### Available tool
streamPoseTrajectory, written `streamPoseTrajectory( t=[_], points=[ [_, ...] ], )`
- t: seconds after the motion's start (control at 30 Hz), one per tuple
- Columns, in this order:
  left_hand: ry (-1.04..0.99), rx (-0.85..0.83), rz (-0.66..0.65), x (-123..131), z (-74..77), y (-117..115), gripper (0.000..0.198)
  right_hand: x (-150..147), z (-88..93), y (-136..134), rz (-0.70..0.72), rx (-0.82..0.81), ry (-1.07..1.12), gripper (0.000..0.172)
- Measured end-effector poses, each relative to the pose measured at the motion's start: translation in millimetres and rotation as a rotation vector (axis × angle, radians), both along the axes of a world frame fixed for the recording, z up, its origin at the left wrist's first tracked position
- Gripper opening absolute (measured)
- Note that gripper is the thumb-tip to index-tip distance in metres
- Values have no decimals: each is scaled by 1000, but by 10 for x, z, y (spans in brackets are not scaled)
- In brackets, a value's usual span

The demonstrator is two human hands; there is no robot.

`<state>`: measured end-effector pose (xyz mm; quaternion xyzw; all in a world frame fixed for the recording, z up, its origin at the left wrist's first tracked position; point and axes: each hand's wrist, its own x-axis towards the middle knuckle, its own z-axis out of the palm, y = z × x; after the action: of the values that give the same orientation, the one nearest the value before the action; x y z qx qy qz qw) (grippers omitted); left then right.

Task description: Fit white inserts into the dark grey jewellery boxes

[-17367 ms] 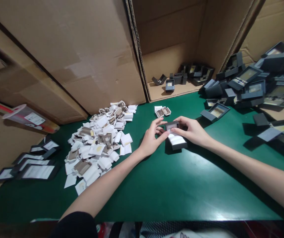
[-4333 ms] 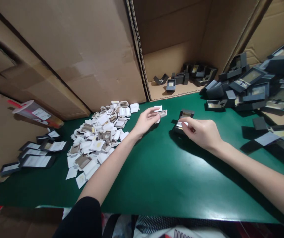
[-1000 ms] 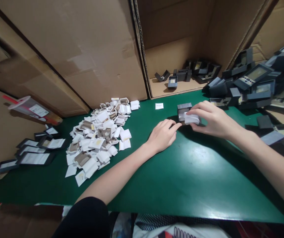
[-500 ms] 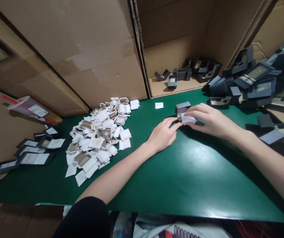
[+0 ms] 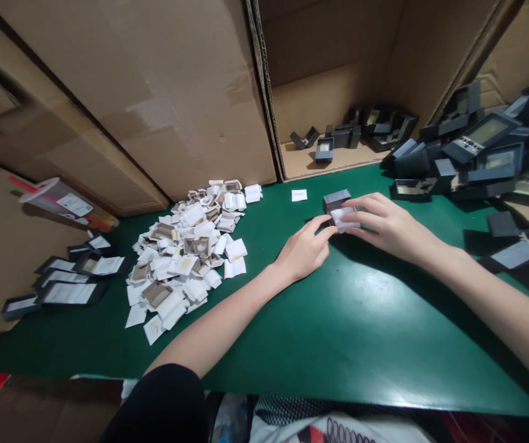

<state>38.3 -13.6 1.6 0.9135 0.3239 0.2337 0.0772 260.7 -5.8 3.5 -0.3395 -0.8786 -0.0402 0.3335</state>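
A small dark-grey hinged box (image 5: 337, 199) stands open on the green table (image 5: 264, 338), its lid raised at the back. A white folded insert (image 5: 345, 218) lies in its lower half. My left hand (image 5: 305, 249) grips the box at its left front side between thumb and fingers. From the right, my right hand (image 5: 377, 221) has its fingertips pressed on the white insert. The fingers partly cover both the box and the insert.
White card inserts (image 5: 185, 258) form a pile left of my hands. Dark boxes (image 5: 481, 147) are heaped at the right, and several more (image 5: 324, 151) lie inside a cardboard carton (image 5: 319, 92). A lidded cup (image 5: 68, 203) and boxes with white inserts (image 5: 70, 292) sit far left. A white card (image 5: 299, 195) lies behind my hands.
The white insert now sits lower and flatter in the box, with my right fingers pressed on it. My left hand keeps its place at the box. The view has shifted slightly.
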Motion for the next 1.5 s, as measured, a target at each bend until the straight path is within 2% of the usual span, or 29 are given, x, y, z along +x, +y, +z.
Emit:
streamPoseTrajectory(
  t=[0.2, 0.4, 0.63, 0.87, 1.07, 1.2, 1.5],
  points=[
    [-40, 15, 11, -10, 45, 2, 16, -9, 67, -51, 6, -57, 15, 25],
    [-150, 20, 20, -20, 40, 30, 19, -82, 94, -90, 18, -86, 113, 16],
    [-241, -6, 23, -18, 12, 46, 19, -123, 115, -127, 27, -156, 102, 26],
    [-272, -61, 85, -36, -6, 64, 11, -195, 46, -144, -93, -339, 228, 27],
    [-329, -119, 53, -42, -6, 84, 10, -208, 36, -155, -125, -470, 335, 26],
    [-331, -142, 37, -37, -3, 85, 8, -180, 79, -159, -137, -379, 269, 24],
    [-340, -144, -27, -46, -14, 98, 8, -119, 94, -122, -32, -48, 103, 25]
  ],
)
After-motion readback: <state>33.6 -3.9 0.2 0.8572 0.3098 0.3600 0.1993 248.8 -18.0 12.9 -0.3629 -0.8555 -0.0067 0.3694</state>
